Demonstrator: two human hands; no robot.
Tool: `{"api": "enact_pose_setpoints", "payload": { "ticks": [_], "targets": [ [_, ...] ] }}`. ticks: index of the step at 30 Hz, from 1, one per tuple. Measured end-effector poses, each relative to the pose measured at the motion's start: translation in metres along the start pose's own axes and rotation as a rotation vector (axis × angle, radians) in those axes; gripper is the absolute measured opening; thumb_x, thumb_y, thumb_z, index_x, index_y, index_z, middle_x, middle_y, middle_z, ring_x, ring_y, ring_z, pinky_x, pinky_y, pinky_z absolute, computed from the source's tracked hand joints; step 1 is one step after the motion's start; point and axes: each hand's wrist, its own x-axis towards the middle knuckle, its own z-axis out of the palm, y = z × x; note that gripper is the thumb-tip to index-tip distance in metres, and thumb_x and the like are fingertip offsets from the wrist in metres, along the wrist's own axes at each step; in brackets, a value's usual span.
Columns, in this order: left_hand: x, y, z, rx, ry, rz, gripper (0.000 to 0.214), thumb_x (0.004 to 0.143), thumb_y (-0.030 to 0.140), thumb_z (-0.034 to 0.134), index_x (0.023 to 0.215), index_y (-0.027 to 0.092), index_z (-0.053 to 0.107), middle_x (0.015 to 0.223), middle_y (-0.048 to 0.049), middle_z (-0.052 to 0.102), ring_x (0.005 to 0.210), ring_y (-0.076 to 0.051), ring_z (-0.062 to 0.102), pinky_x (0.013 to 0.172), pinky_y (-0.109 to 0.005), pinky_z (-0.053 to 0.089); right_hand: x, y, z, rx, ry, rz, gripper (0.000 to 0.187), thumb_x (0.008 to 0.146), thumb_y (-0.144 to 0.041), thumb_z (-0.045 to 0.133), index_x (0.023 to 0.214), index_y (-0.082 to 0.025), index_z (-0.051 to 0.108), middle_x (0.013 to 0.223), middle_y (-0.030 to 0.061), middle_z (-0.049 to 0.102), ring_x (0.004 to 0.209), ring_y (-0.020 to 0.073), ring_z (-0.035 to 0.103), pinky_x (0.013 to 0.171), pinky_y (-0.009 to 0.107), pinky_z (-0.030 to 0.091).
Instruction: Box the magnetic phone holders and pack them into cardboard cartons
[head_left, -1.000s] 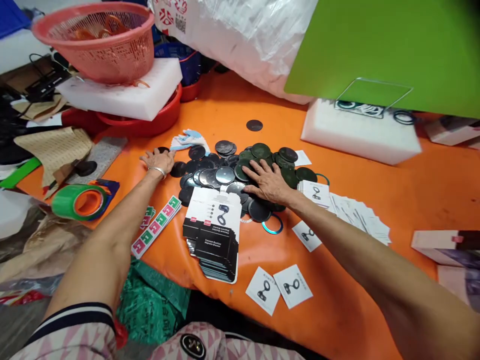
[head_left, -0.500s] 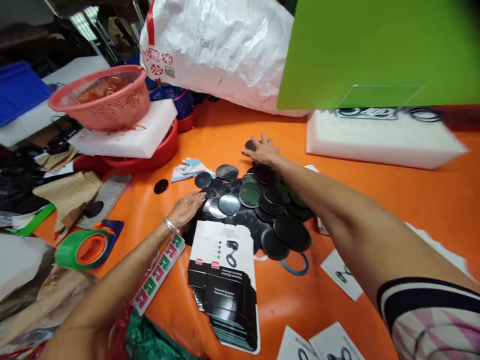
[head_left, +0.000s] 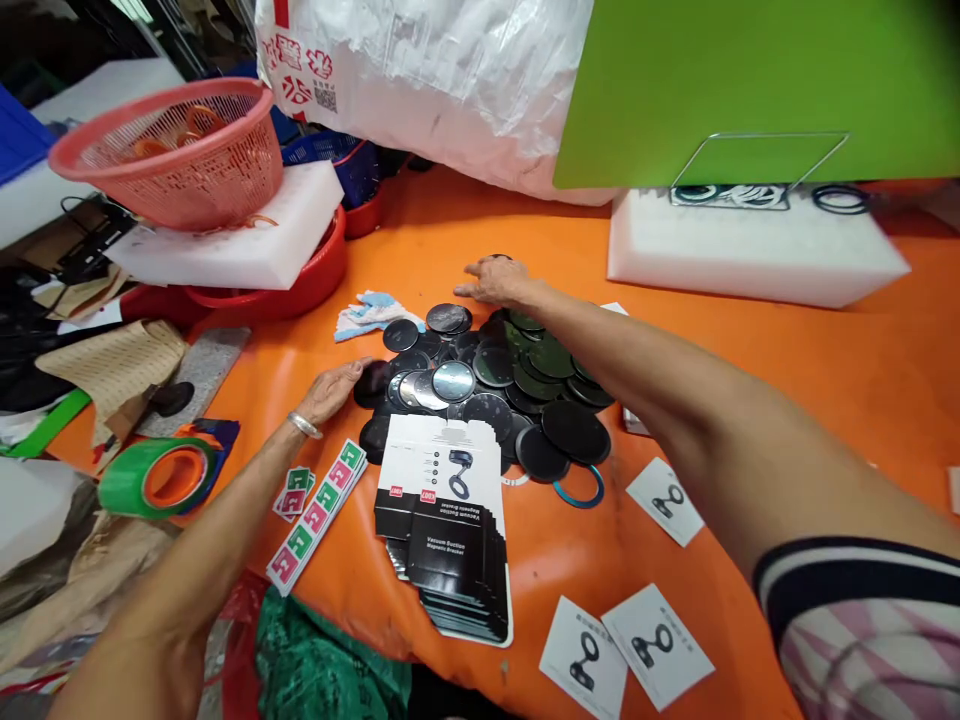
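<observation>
A heap of flat black discs lies in the middle of the orange table. My left hand, a silver bangle on its wrist, is at the heap's left side. Its fingers are stretched out, and the tips meet the edge of a black disc. At the far side of the heap, my right hand reaches with fingers extended to the left. Just behind its knuckles shows the rim of another black disc; whether they touch I cannot tell. Nearer me lies a stack of flat black-and-white printed boxes.
Pink-green label strips and a green tape roll lie left. White printed cards are at front right, near a blue ring. Behind are a glove, pink basket, foam block and white sack.
My left hand has drawn back left from the heap. My right hand has shifted a little left. The lone disc left of the heap no longer shows there. The view has tilted slightly.
</observation>
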Motion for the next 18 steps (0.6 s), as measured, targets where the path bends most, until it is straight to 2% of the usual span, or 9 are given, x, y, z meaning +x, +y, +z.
{"api": "enact_pose_setpoints", "payload": {
  "ticks": [2,3,5,7,10,12,14,16,18],
  "targets": [
    [-0.005,0.013,0.005,-0.159,-0.018,0.062,0.088,0.086,0.078,0.033,0.139,0.012,0.056,0.141,-0.0155,0.058,0.133,-0.028,0.052,0.115,-0.042,0.038,0.005,0.004,0.005,0.079,0.050,0.135,0.061,0.093,-0.052,0.055,0.142,-0.017,0.047,0.144,0.0184,0.044,0.128,0.0346,0.047,0.103,0.050,0.039],
    [-0.004,0.016,0.007,-0.164,0.005,0.081,0.090,0.086,0.079,0.033,0.140,0.011,0.055,0.142,-0.0163,0.056,0.134,-0.029,0.051,0.115,-0.042,0.038,0.008,0.009,0.009,0.114,0.045,0.216,0.066,0.091,-0.050,0.059,0.145,-0.017,0.042,0.147,0.0200,0.038,0.129,0.0359,0.044,0.103,0.051,0.038],
    [0.001,0.016,0.010,-0.029,0.040,0.098,0.093,0.084,0.082,0.032,0.141,0.012,0.054,0.148,-0.0164,0.050,0.140,-0.030,0.043,0.119,-0.045,0.031,0.012,0.024,0.017,0.161,0.038,0.328,0.082,0.085,-0.050,0.067,0.150,-0.014,0.033,0.152,0.0243,0.027,0.132,0.0390,0.039,0.104,0.054,0.036],
    [0.010,0.008,0.013,0.189,0.010,0.056,0.093,0.084,0.083,0.028,0.144,0.016,0.051,0.156,-0.0145,0.039,0.148,-0.032,0.029,0.123,-0.051,0.017,0.018,0.042,0.024,0.185,0.038,0.341,0.098,0.080,-0.054,0.071,0.155,-0.014,0.022,0.155,0.0254,0.021,0.136,0.0414,0.034,0.107,0.058,0.033],
    [0.016,-0.006,0.018,0.424,-0.118,-0.007,0.084,0.087,0.079,0.026,0.149,0.025,0.045,0.165,-0.0104,0.020,0.153,-0.034,0.005,0.120,-0.059,0.001,0.031,0.064,0.031,0.159,-0.002,0.261,0.097,0.078,-0.059,0.072,0.155,-0.026,0.023,0.158,0.0146,0.026,0.141,0.0397,0.029,0.113,0.063,0.027],
    [0.018,-0.012,0.019,0.473,-0.174,0.002,0.080,0.089,0.077,0.027,0.151,0.028,0.040,0.166,-0.0084,0.013,0.153,-0.035,-0.001,0.119,-0.060,-0.002,0.040,0.067,0.033,0.122,-0.046,0.154,0.080,0.080,-0.059,0.069,0.149,-0.036,0.034,0.156,0.0053,0.034,0.142,0.0357,0.030,0.116,0.062,0.027],
    [0.019,-0.015,0.019,0.475,-0.186,0.017,0.079,0.089,0.077,0.024,0.152,0.031,0.038,0.167,-0.0063,0.012,0.153,-0.035,-0.001,0.119,-0.060,-0.002,0.042,0.062,0.034,0.125,-0.082,0.000,0.064,0.085,-0.056,0.067,0.142,-0.040,0.042,0.154,-0.0011,0.038,0.140,0.0318,0.033,0.117,0.060,0.030],
    [0.022,-0.017,0.020,0.477,-0.170,0.032,0.076,0.090,0.076,0.024,0.152,0.034,0.038,0.167,-0.0035,0.012,0.153,-0.035,-0.001,0.118,-0.060,-0.002,0.033,0.051,0.033,0.144,-0.132,-0.159,0.058,0.091,-0.055,0.059,0.143,-0.033,0.046,0.155,-0.0011,0.037,0.141,0.0297,0.034,0.116,0.056,0.030],
    [0.026,-0.018,0.022,0.492,-0.149,0.031,0.075,0.090,0.076,0.026,0.151,0.034,0.038,0.167,-0.0020,0.013,0.153,-0.034,-0.001,0.119,-0.059,-0.001,0.011,0.041,0.026,0.134,-0.213,-0.230,0.066,0.093,-0.059,0.044,0.144,-0.018,0.048,0.151,0.0061,0.043,0.139,0.0329,0.037,0.111,0.054,0.030]
  ]
}}
